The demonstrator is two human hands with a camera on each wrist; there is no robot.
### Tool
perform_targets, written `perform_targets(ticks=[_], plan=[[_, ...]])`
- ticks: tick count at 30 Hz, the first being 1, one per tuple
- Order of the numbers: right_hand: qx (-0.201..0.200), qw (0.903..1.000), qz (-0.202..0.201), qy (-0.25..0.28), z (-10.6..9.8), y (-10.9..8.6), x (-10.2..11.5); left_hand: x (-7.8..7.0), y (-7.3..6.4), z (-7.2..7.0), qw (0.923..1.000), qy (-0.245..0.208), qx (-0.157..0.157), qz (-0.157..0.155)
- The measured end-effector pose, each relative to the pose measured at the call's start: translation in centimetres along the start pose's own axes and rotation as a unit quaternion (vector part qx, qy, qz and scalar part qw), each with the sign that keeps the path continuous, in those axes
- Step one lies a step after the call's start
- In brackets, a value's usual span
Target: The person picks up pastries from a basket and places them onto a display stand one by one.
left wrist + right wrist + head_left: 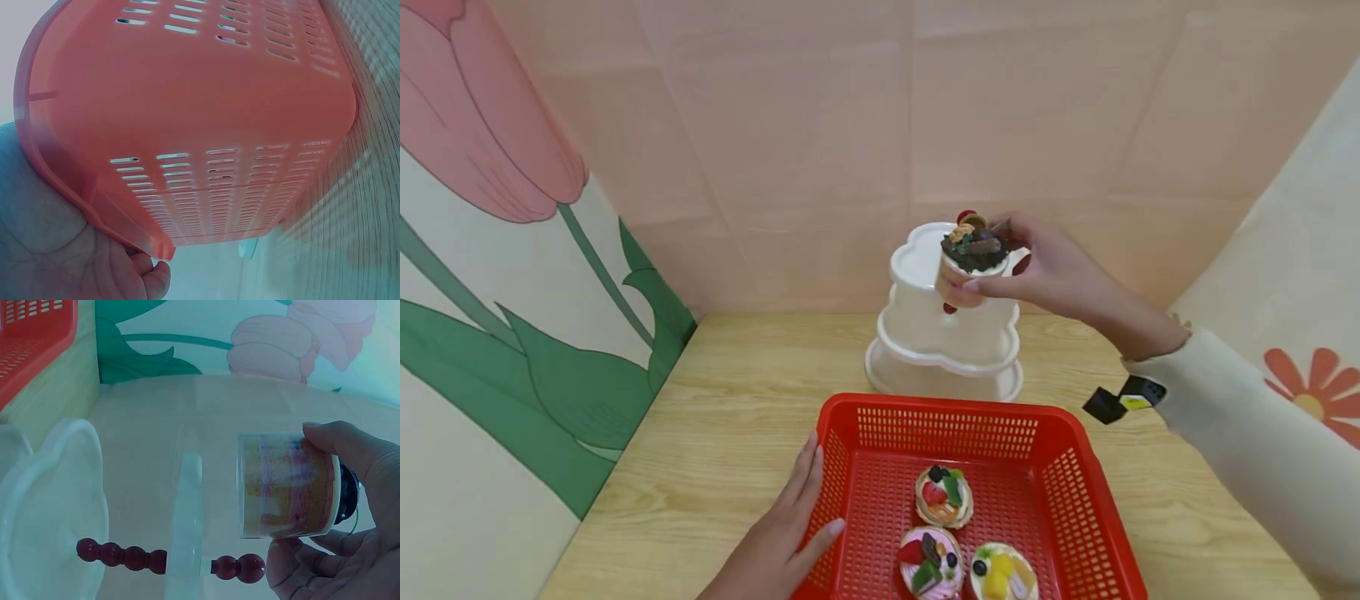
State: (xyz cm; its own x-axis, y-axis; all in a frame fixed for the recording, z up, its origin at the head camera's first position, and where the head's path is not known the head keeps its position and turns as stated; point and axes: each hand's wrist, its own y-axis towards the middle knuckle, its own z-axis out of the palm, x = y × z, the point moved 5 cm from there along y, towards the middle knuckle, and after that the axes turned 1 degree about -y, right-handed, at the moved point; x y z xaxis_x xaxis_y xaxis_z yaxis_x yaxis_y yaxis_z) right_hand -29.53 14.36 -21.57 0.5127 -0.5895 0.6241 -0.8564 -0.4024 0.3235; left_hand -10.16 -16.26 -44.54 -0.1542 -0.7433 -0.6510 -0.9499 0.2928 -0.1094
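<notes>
My right hand (1052, 262) grips a clear cake cup (284, 487) between thumb and fingers. Layered cake shows through its wall, and dark chocolate crumbs and pieces (976, 248) cover its top. It is held over the white tiered stand (917, 258); in the right wrist view a gap separates its base from the top tier (186, 519). Dark red beads (125, 555) form the stand's post. My left hand (782, 529) rests at the left rim of the red basket (955, 407), fingers nearly straight along it; its palm touches the rim in the left wrist view.
Inside the basket lie a fruit-topped tart (944, 497), a pink-creamed cake (930, 565) and a yellow-fruit cake (1002, 573). The basket stands in front of the stand on a wooden table (760, 375). A flower-printed cloth (625, 283) hangs at the left, pink cloth behind.
</notes>
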Motion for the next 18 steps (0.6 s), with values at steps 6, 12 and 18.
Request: perform_targets(ticks=[6,12,18], plan=[[-0.027,0.9996,-0.005,-0.01,0.4,2.0,0.3,0.1,0.2,-0.3,0.9999,0.008,-0.006,-0.002],[-0.042,0.9988,-0.002,-0.026,1.5,4.0,0.2,0.1,0.2,-0.2,1.0,0.002,-0.003,-0.007],[-0.055,0.9981,0.008,-0.026,2.5,5.0,0.2,0.0,0.1,0.0,1.0,-0.005,-0.001,-0.008]])
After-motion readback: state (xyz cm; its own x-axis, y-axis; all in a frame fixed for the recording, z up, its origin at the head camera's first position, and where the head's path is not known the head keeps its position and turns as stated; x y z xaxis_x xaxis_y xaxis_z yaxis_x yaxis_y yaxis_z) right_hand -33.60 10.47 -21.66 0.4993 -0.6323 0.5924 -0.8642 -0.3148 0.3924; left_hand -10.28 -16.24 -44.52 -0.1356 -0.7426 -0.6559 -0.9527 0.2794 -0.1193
